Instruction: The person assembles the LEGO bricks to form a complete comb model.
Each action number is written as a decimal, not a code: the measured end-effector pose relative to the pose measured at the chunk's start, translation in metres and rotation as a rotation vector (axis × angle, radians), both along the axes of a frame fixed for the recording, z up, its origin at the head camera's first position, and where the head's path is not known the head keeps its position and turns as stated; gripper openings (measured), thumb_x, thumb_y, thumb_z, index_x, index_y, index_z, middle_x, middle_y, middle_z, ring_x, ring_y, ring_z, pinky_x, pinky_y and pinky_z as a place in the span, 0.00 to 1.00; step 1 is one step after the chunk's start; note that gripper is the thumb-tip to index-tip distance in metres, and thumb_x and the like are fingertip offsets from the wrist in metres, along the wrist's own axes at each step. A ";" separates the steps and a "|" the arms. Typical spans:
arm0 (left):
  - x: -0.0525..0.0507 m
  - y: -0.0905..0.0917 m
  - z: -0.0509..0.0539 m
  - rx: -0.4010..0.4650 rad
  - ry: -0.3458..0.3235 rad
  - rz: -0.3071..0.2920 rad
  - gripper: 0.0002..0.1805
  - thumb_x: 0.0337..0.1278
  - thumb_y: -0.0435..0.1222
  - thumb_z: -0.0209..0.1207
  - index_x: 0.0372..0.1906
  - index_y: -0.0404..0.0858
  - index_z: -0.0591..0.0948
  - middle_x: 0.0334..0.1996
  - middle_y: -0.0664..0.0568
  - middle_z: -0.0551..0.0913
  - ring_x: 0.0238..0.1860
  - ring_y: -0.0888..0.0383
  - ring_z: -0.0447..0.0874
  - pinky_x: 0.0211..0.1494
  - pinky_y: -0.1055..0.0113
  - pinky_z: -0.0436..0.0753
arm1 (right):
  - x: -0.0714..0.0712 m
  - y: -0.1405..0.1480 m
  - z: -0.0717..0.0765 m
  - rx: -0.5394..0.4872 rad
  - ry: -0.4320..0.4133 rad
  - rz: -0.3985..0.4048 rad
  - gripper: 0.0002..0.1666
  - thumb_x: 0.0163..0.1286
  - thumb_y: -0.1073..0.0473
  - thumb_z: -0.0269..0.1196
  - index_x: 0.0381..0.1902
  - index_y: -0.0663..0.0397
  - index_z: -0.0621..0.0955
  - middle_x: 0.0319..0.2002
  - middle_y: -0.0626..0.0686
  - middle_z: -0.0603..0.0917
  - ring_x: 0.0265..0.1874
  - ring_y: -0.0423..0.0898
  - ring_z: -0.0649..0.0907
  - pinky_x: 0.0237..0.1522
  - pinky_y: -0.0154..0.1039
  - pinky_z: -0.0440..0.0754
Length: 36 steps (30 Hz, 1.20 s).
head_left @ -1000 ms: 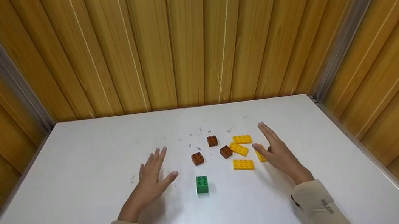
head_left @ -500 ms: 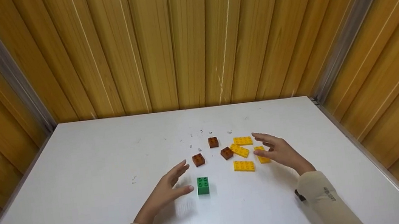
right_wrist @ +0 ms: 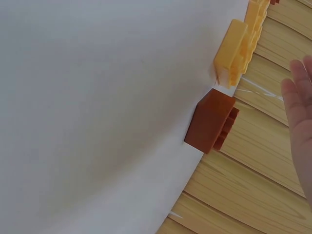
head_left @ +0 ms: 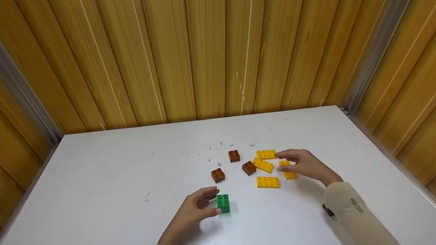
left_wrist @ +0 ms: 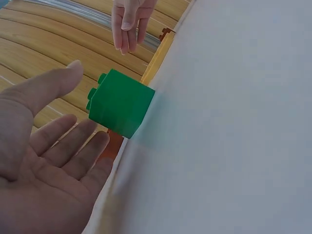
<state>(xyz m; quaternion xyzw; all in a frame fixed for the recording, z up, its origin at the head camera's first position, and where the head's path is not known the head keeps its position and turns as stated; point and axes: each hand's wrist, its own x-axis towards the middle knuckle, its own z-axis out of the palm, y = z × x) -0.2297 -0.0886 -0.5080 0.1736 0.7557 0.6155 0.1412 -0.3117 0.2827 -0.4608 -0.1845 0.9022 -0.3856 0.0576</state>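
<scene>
My left hand (head_left: 192, 214) is beside the green brick (head_left: 223, 204), its thumb and fingers spread on either side. In the left wrist view a gap shows between the thumb and the green brick (left_wrist: 122, 103), whose studs face up from the white table. My right hand (head_left: 306, 166) hovers over the yellow bricks at the right, fingers slightly bent and holding nothing. One yellow brick (head_left: 288, 171) lies partly under its thumb. Another yellow brick (head_left: 266, 155) is near its fingertips.
Two more yellow bricks (head_left: 268, 182) lie left of my right hand, one touching a brown brick (head_left: 249, 167). Two other brown bricks (head_left: 218, 175) stand farther left and back. The white table (head_left: 103, 174) meets a wood-patterned wall (head_left: 209, 48) behind.
My left hand has moved right to the green brick, its fingers bending inward. The right hand has lowered and turned left toward the yellow bricks. The bricks have stayed in place.
</scene>
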 end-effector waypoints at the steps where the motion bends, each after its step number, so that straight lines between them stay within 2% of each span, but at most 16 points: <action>1: 0.000 0.002 -0.001 -0.003 -0.003 0.002 0.34 0.53 0.38 0.67 0.66 0.35 0.69 0.66 0.42 0.72 0.68 0.45 0.67 0.73 0.51 0.63 | -0.001 0.000 0.000 0.012 -0.009 -0.003 0.31 0.63 0.51 0.66 0.61 0.57 0.76 0.61 0.57 0.78 0.62 0.56 0.76 0.66 0.54 0.69; 8: -0.001 0.005 -0.006 -0.036 0.013 0.037 0.30 0.51 0.38 0.68 0.62 0.37 0.74 0.61 0.44 0.76 0.65 0.46 0.72 0.70 0.51 0.67 | -0.005 -0.004 0.000 0.037 -0.044 -0.005 0.29 0.63 0.50 0.67 0.60 0.54 0.78 0.59 0.55 0.80 0.61 0.56 0.76 0.65 0.55 0.70; 17: 0.001 0.012 -0.008 -0.070 0.028 0.133 0.28 0.49 0.33 0.69 0.58 0.36 0.77 0.54 0.46 0.81 0.58 0.48 0.78 0.65 0.53 0.74 | -0.008 -0.016 0.001 0.044 -0.038 0.030 0.28 0.63 0.50 0.66 0.59 0.53 0.78 0.59 0.55 0.80 0.60 0.55 0.77 0.65 0.53 0.71; 26: 0.002 0.015 -0.012 -0.115 0.053 0.159 0.24 0.49 0.32 0.68 0.54 0.40 0.79 0.51 0.50 0.83 0.57 0.50 0.79 0.65 0.51 0.73 | -0.007 -0.020 -0.001 0.023 -0.073 0.050 0.26 0.63 0.53 0.67 0.58 0.56 0.79 0.59 0.55 0.80 0.61 0.56 0.76 0.66 0.54 0.69; 36: 0.003 0.017 -0.012 -0.147 0.039 0.178 0.24 0.48 0.34 0.69 0.54 0.41 0.79 0.51 0.52 0.83 0.58 0.50 0.78 0.66 0.49 0.71 | -0.013 -0.024 0.000 0.035 -0.100 0.049 0.27 0.63 0.52 0.67 0.59 0.55 0.79 0.60 0.56 0.79 0.62 0.56 0.75 0.67 0.54 0.69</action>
